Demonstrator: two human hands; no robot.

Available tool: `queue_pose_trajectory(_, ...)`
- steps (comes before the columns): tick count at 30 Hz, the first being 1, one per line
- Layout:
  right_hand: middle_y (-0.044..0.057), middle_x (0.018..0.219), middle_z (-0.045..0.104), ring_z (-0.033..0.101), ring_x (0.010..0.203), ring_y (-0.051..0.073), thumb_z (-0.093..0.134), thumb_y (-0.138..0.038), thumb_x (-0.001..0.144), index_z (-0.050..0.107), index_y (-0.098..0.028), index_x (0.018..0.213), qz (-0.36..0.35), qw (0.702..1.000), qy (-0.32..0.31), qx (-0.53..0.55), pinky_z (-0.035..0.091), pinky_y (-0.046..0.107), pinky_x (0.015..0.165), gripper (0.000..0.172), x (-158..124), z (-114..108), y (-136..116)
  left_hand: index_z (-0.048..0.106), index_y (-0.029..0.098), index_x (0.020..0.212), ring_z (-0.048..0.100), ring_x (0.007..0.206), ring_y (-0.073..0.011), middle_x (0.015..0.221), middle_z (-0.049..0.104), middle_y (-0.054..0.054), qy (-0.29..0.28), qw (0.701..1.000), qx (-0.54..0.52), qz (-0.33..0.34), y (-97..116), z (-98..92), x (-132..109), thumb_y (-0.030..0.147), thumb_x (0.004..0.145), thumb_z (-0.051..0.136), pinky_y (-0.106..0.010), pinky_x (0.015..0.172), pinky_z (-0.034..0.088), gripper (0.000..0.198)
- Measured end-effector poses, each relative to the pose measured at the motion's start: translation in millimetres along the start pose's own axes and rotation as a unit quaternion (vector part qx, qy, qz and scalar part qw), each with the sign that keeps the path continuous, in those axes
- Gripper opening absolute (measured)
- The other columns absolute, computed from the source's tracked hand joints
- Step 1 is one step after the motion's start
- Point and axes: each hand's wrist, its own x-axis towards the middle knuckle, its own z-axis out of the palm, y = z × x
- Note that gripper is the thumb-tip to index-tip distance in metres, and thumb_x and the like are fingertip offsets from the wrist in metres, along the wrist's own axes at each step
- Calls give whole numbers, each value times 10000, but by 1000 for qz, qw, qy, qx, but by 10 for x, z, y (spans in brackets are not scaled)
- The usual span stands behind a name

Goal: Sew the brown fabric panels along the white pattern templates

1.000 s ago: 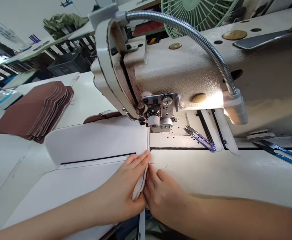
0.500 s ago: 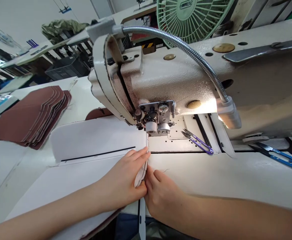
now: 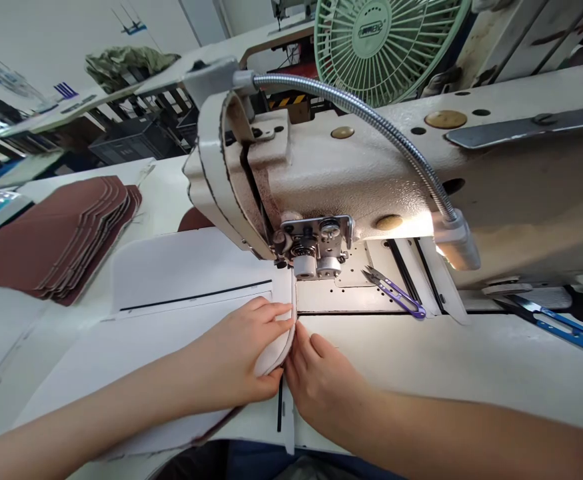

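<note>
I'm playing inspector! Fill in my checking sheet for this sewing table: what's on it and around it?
Surface: white table, lit by the lamp.
Job's things: white piece reaching the sewing machine, its near edge folded up.
Clutter: purple snips, blue-handled tool, stack of maroon pieces.
Grippers: left hand grips the folded edge; right hand touches it, grip unclear.
Cables: nothing seen.
Surroundings: green fan behind; other worktables further back.
</note>
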Motion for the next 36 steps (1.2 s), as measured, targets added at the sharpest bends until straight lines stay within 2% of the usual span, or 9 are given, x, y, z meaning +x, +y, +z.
queue_pose_trajectory(3, 246, 1030, 682, 600, 1029, 369, 466, -162, 849, 674, 11, 1010, -9, 1000, -12, 4, 419, 436, 739, 315, -1, 13, 12, 621, 132, 1099, 506, 1152, -295, 1317, 535, -122, 9, 1000, 18, -3, -3, 13, 30, 199, 715, 574, -421, 995, 446, 393)
queue_pose_trajectory(9, 279, 1095, 652, 578, 1072, 369, 472, -160, 852, 654, 44, 1056, -5, 999, -35, 15, 427, 432, 727, 341, 16, 41, 43, 464, 40, 1304, 419, 1246, -327, 1436, 395, -183, -46, 995, 79, 31, 8, -77, -3, 156, 628, 566, -417, 1036, 399, 694)
queue_pose_trajectory(13, 289, 1095, 649, 574, 1075, 396, 491, -134, 816, 651, 73, 1061, -3, 1000, -25, 12, 429, 431, 716, 358, 26, 67, 43, 512, 61, 1254, 479, 1177, -285, 1399, 448, -165, -35, 994, 102, 33, -47, -67, 35, 149, 681, 525, -382, 1025, 405, 580)
queue_pose_trajectory(17, 281, 1071, 662, 598, 1033, 370, 464, -108, 814, 659, 60, 1046, -12, 1000, -16, 2, 430, 429, 717, 347, 31, 64, 49, 483, 34, 1273, 436, 1205, -326, 1434, 378, -205, 3, 987, 155, 40, -90, 19, 87, 182, 720, 521, -445, 1026, 389, 574)
queue_pose_trajectory(21, 277, 1063, 667, 608, 997, 372, 473, -107, 801, 665, 53, 1043, -27, 999, -17, -11, 421, 428, 690, 348, 52, 33, 80, 600, 106, 1016, 510, 1033, -278, 1126, 581, -135, 3, 991, 131, 28, -96, -1, 134, 135, 721, 500, -396, 908, 459, 313)
queue_pose_trajectory(23, 287, 1064, 663, 608, 983, 374, 485, -100, 789, 672, 48, 1028, -40, 999, -27, -13, 413, 434, 679, 339, 75, 17, 98, 598, 133, 921, 522, 952, -248, 1002, 591, -100, 6, 994, 108, 26, -103, -34, 160, 99, 719, 481, -358, 835, 480, 236)
queue_pose_trajectory(27, 277, 1004, 682, 622, 904, 349, 502, -92, 776, 699, 16, 962, -53, 998, -43, -15, 406, 429, 658, 291, 133, 12, 122, 580, 144, 932, 517, 951, -248, 1003, 576, -97, 35, 994, 104, 24, -119, -55, 206, 87, 711, 490, -355, 817, 482, 245)
queue_pose_trajectory(34, 258, 961, 694, 624, 897, 327, 491, -77, 807, 688, 13, 954, -37, 999, -5, -20, 417, 410, 647, 262, 149, 104, 198, 575, 103, 1027, 513, 946, -265, 1041, 560, -121, 9, 985, 170, -9, -101, -75, 302, 85, 706, 482, -388, 858, 469, 335)
queue_pose_trajectory(36, 246, 956, 697, 626, 881, 310, 485, -76, 822, 691, -4, 934, -31, 999, -17, -14, 424, 392, 635, 246, 160, 110, 246, 575, 98, 1027, 513, 972, -282, 1069, 553, -133, 10, 982, 187, -15, -87, -103, 337, 76, 686, 489, -408, 870, 465, 352)
